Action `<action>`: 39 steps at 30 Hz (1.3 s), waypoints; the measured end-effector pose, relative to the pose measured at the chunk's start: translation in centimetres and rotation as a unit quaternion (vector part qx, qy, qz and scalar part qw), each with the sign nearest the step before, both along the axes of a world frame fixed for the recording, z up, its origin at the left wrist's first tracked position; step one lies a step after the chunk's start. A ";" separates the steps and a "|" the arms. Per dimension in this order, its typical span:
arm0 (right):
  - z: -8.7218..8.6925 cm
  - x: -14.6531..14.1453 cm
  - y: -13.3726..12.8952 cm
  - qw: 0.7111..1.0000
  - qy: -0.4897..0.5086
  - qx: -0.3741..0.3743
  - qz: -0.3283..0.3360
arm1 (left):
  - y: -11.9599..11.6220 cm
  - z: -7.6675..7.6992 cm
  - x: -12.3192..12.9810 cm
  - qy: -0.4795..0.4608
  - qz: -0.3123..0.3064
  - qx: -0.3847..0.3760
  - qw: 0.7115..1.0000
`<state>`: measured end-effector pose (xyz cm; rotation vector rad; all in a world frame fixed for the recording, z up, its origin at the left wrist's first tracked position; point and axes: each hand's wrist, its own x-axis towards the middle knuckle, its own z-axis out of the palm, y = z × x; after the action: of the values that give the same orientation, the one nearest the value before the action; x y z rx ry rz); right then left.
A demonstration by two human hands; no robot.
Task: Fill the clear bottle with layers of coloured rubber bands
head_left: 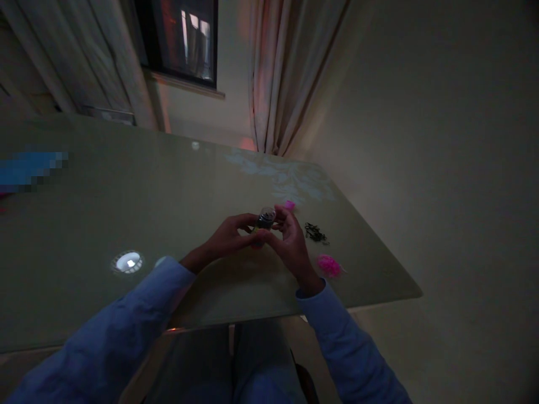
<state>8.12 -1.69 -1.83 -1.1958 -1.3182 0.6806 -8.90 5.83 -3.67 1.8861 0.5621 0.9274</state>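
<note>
A small clear jar (266,217) with dark contents is held above the table, tilted, its round mouth facing up and away from me. My left hand (231,234) grips it from the left with the thumb and fingers around its lower part. From the right, my right hand (290,238) is also closed on the jar, its fingers near the rim. Just beyond my right fingers lies a small pink cap-like piece (289,205). A loose pile of small black pieces (315,233) rests right of my right hand, and a bright pink tangled bundle (329,266) sits nearer to me.
The pale, glossy table (168,185) reflects a ceiling light at the left. A blue blurred object (29,170) lies at the far left edge. Curtains (278,73), a dark window (185,39) and a wall (442,140) stand beyond the table.
</note>
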 end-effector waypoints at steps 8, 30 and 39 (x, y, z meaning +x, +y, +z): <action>-0.4 0.6 0.1 0.999 0.032 0.013 -0.027 | -0.3 0.2 0.0 0.012 -0.003 -0.009 1.000; -4.5 1.6 -4.7 0.992 0.119 0.030 -0.022 | 1.6 -2.5 0.9 0.126 0.108 0.056 0.984; -3.6 1.1 -5.3 0.995 -0.008 0.104 0.007 | 4.3 -3.2 10.8 0.220 -0.008 0.117 0.969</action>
<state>9.24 -7.02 -5.40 -1.0267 -1.3749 0.5304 1.90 10.17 -6.87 2.3275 0.7205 0.5795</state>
